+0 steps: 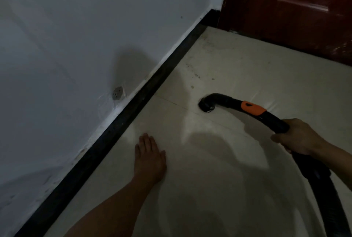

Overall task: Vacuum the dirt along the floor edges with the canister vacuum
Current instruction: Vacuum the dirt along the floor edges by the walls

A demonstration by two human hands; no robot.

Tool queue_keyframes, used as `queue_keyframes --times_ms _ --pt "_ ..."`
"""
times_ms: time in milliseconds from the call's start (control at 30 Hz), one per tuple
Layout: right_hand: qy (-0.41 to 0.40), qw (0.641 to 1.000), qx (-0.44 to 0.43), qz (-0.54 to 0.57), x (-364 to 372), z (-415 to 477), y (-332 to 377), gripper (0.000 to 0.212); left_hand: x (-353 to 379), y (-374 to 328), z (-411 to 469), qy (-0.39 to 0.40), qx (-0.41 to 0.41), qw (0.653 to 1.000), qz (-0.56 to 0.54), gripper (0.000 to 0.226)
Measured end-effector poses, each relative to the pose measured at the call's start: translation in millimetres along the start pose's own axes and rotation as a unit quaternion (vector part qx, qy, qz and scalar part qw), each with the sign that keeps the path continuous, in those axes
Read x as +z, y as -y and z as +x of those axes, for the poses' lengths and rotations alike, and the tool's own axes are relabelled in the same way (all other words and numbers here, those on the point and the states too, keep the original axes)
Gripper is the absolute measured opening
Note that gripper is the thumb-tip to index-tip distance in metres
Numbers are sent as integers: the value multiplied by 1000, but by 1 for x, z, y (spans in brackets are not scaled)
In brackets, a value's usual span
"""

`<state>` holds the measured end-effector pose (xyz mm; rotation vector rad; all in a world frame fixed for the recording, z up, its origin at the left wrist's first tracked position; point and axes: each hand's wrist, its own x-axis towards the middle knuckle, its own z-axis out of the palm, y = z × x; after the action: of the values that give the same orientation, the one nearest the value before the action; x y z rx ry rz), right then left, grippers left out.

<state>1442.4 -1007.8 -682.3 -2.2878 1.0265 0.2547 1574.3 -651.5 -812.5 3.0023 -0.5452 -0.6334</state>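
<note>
My right hand [297, 137] grips the black curved vacuum handle [266, 116], which carries an orange slider. The handle's nozzle end [206, 104] rests mouth-down on the pale tiled floor, some way right of the black baseboard [133, 107]. Behind my right hand the ribbed black hose [323, 189] runs off the lower right edge. My left hand [149, 158] lies flat on the floor, palm down with fingers together, close to the baseboard and holding nothing. Dark specks of dirt [194, 74] are scattered on the floor beyond the nozzle, near the baseboard. The canister itself is out of view.
A white wall [76, 46] fills the left, with a round grey outlet [118, 93] low on it. A dark red wooden door [295, 8] closes the far corner at upper right. Pale floor tiles [247, 69] stretch between wall and door.
</note>
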Motion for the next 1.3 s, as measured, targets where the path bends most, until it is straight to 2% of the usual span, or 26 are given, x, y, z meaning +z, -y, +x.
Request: queue_keyframes --times_ms 67,167,300,433,567,733,900,1133,1300 --pt "-17 1000 6 2 1 -9 -9 13 2 -1 1 -7 -3 1000 -6 71" --pt "12 1000 -1 7 6 -23 -18 14 3 -1 1 -11 -4 1000 -8 67" --pt "-27 999 4 17 15 -39 -27 13 2 -3 0 -11 -6 1000 -4 68" --pt "30 999 -34 -4 26 -53 -29 12 -1 -3 1 -15 1 1000 -9 67" --pt "-22 999 19 29 11 -64 -57 12 -1 -2 1 -14 -3 1000 -10 66" --pt "-9 999 47 26 10 -86 -87 13 6 -11 4 -47 -22 999 -18 66" --pt "-116 983 95 102 11 -58 -91 12 0 -29 20 -50 23 998 -1 60" --pt "-83 985 53 144 37 7 -39 19 -21 -71 53 -28 87 996 2 60" --pt "-85 989 18 116 30 60 -12 28 -35 -83 93 -43 44 997 -40 63"
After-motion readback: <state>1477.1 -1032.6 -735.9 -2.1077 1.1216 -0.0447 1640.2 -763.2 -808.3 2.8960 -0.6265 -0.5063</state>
